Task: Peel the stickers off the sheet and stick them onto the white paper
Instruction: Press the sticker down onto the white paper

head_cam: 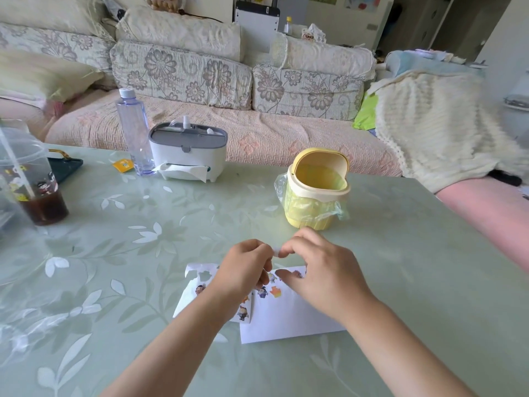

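A pale green table [143,253] with a leaf pattern is seen in front of a sofa [183,70] covered in floral cushions. Near the table's front edge the sticker sheet [197,285] is laid flat, several shapes already gone from its top corner, and the white paper [289,319] is laid just beside it on the right, their edges touching or overlapping. A few colourful stickers [269,292] are seen stuck along the upper part of the white paper.

Both hands are held above these sheets. A small pale piece [276,250] is pinched between the thumb and curled fingers of the left hand [246,273]. The right hand [323,270] is held with its fingers curled, the index fingertip touching the same piece; whether it is gripped there cannot be told.

Behind the hands a yellow mini bin [315,190] lined with a plastic bag is stood with its lid up. Farther back a white tissue box [187,154] and a clear bottle [134,133] are placed side by side. At the left edge a plastic cup [31,179] with a dark drink and a straw is seen.
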A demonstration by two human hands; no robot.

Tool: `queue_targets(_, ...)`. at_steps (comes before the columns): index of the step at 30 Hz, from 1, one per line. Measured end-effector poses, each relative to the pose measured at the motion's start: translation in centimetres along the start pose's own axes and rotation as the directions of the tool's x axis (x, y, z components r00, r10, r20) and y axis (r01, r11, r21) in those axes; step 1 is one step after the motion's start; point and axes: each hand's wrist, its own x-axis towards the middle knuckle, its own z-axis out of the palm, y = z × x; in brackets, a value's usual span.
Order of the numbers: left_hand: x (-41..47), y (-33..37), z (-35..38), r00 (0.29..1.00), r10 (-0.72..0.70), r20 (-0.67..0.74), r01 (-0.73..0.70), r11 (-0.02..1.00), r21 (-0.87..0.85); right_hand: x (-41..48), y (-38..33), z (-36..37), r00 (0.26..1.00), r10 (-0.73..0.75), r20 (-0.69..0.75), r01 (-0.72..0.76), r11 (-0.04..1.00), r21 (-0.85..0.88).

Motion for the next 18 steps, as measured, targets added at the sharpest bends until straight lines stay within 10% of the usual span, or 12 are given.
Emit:
queue_targets(6,-0.75,-0.91,0.48,0.998,-0.054,0.038,0.055,0.998,-0.040,-0.69,0.44,0.95,0.975,-0.111,-0.192,0.092,0.990,-0.108)
queue_targets(10,-0.42,-1.01,0.38,0.994,-0.055,0.092,0.074,0.974,-0.212,-0.58,0.02,0.75,0.978,0.206,-0.032,-0.197,0.963,0.185)
queue_targets(15,-0.40,-1.02,0.63,0.998,0.047,0.030,-0.044,0.993,-0.106,0.01,0.08,0.22,0.730,0.529,0.431,-0.640,0.308,0.704)
queue_targets(18,-0.41,-1.12,0.97,0.996,0.088,0.021,-0.088,0.996,-0.005,-0.17,0.56,0.15,0.686,0.503,0.525,-0.688,0.214,0.694)
